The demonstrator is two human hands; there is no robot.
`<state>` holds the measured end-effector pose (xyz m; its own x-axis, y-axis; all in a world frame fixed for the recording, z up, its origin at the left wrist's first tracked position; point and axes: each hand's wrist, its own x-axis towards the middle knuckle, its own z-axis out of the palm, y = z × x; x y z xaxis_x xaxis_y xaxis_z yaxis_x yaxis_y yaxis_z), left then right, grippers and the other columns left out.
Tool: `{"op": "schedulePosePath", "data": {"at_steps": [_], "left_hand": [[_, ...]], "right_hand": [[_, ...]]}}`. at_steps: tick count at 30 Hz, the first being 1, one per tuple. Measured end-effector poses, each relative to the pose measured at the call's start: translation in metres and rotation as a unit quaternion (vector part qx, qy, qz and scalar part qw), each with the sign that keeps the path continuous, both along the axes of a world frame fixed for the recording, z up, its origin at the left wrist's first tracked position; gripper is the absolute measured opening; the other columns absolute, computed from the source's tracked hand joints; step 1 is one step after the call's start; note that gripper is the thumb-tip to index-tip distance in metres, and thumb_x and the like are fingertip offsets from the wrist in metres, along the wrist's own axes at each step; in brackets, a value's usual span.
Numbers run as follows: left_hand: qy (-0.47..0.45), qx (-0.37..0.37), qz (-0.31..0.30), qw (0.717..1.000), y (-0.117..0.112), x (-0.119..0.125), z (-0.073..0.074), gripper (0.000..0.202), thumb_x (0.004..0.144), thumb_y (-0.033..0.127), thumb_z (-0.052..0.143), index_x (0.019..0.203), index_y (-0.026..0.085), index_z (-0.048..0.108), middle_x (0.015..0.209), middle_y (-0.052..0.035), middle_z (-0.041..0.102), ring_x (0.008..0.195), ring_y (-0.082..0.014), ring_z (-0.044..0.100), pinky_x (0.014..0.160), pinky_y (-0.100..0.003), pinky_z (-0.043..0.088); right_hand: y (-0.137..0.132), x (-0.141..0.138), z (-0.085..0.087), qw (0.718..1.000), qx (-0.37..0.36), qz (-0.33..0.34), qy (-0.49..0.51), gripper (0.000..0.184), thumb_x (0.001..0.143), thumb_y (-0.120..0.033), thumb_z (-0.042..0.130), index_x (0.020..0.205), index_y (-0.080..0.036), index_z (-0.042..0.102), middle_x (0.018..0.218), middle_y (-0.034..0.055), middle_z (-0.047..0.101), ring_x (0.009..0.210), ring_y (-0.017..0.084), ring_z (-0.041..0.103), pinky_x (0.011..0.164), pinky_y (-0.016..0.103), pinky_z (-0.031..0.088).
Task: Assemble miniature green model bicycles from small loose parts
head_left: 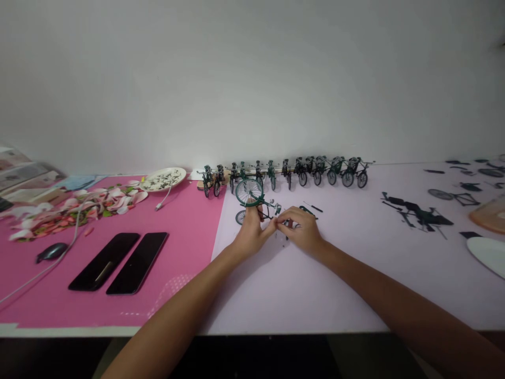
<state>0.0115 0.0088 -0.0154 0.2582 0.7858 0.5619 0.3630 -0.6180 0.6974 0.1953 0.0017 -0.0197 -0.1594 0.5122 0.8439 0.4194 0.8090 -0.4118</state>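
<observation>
My left hand (249,230) is closed around a miniature bicycle (250,203), which is tipped so that a large green-rimmed wheel stands above the fingers. The bicycle's silver and dark parts reach out to the right of the hand. My right hand (303,229) is pinched at the tip of my left thumb, beside the bicycle. Whatever sits between those fingertips is too small to make out. Just beyond the right hand lie a thin dark screwdriver (316,209) and a small green part (306,209). A few tiny dark bits are on the tabletop below the hands.
Several finished-looking miniature bicycles (332,171) line the wall. Dark bicycle parts (420,215) and a white plate (489,253) lie at right. On the pink left side are two phones (137,263), a mouse-like dark object (52,252), petals (74,210), a plate of small pieces (179,173) and a cable.
</observation>
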Motion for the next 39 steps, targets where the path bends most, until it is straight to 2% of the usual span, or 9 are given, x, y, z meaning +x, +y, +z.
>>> {"op": "schedulePosePath", "data": {"at_steps": [12,14,17,24,26,29,34,36,39], "left_hand": [[-0.057,-0.069,-0.020,0.996,0.001,-0.006,0.014,0.031,0.085,0.029,0.065,0.103,0.022,0.041,0.090,0.0003,0.045,0.078,-0.0163,0.046,0.074,-0.032,0.041],[-0.083,-0.104,-0.019,0.991,0.004,-0.008,0.014,0.027,0.086,0.029,0.059,0.107,0.022,0.044,0.088,0.0013,0.046,0.076,-0.0159,0.048,0.074,-0.032,0.040],[-0.170,-0.170,-0.054,0.969,0.011,-0.009,0.012,0.028,0.086,0.033,0.049,0.112,0.021,0.048,0.088,0.0013,0.049,0.070,-0.0147,0.051,0.070,-0.031,0.040],[-0.271,-0.262,-0.082,0.923,0.016,-0.009,0.016,0.046,0.086,0.050,0.038,0.103,0.016,0.064,0.081,-0.0026,0.056,0.057,-0.0150,0.054,0.058,-0.031,0.037],[-0.262,-0.280,-0.081,0.920,0.015,-0.010,0.019,0.053,0.087,0.055,0.034,0.098,0.015,0.067,0.078,-0.0045,0.060,0.052,-0.0156,0.055,0.056,-0.032,0.036],[-0.246,-0.307,-0.101,0.914,0.014,-0.012,0.022,0.063,0.087,0.062,0.030,0.096,0.013,0.069,0.077,-0.0072,0.065,0.049,-0.0167,0.059,0.053,-0.031,0.035],[-0.234,-0.359,-0.122,0.895,0.016,-0.011,0.022,0.075,0.084,0.077,0.028,0.096,0.014,0.067,0.075,-0.0102,0.070,0.048,-0.0199,0.065,0.050,-0.030,0.036],[-0.239,-0.378,-0.115,0.887,0.016,-0.011,0.022,0.079,0.081,0.086,0.028,0.099,0.016,0.061,0.071,-0.0094,0.071,0.049,-0.0221,0.067,0.048,-0.029,0.036],[-0.244,-0.399,-0.121,0.875,0.013,-0.009,0.022,0.084,0.075,0.096,0.026,0.106,0.021,0.050,0.067,-0.0056,0.070,0.048,-0.0240,0.068,0.046,-0.027,0.038]], "right_hand": [[0.002,0.005,0.006,0.999,-0.032,-0.025,-0.035,0.012,0.093,-0.030,0.072,0.082,-0.024,0.071,0.080,0.0060,0.073,0.071,0.020,0.065,0.056,0.031,0.054],[0.006,0.011,0.008,0.997,-0.047,-0.051,-0.031,0.006,0.094,-0.024,0.065,0.093,-0.024,0.071,0.088,0.0073,0.073,0.081,0.021,0.066,0.061,0.032,0.056],[0.016,0.026,0.009,0.991,-0.069,-0.111,0.011,0.028,0.085,-0.010,0.055,0.106,-0.023,0.068,0.095,0.0078,0.069,0.090,0.023,0.066,0.067,0.033,0.055],[0.035,0.064,0.006,0.968,-0.115,-0.203,0.093,0.031,0.068,-0.005,0.051,0.087,-0.022,0.068,0.051,-0.0074,0.035,0.048,0.015,0.039,0.057,0.031,0.041],[0.037,0.068,0.005,0.968,-0.124,-0.201,0.083,0.028,0.069,-0.006,0.051,0.082,-0.022,0.070,0.050,-0.0065,0.034,0.048,0.016,0.038,0.055,0.031,0.038],[0.035,0.064,0.005,0.976,-0.118,-0.169,0.065,0.026,0.075,-0.009,0.052,0.084,-0.021,0.072,0.059,-0.0022,0.047,0.056,0.018,0.047,0.057,0.032,0.042],[0.017,0.043,0.011,0.990,-0.124,-0.025,-0.065,0.026,0.096,-0.027,0.058,0.119,-0.024,0.070,0.097,0.0078,0.068,0.097,0.025,0.063,0.074,0.036,0.054],[0.010,0.034,0.012,0.985,-0.142,-0.012,-0.098,0.033,0.098,-0.036,0.062,0.129,-0.026,0.065,0.107,0.0087,0.068,0.102,0.025,0.063,0.076,0.036,0.056],[0.007,0.025,0.010,0.984,-0.149,-0.026,-0.099,0.026,0.100,-0.039,0.060,0.121,-0.025,0.067,0.104,0.0083,0.068,0.097,0.023,0.064,0.076,0.035,0.056]]}}
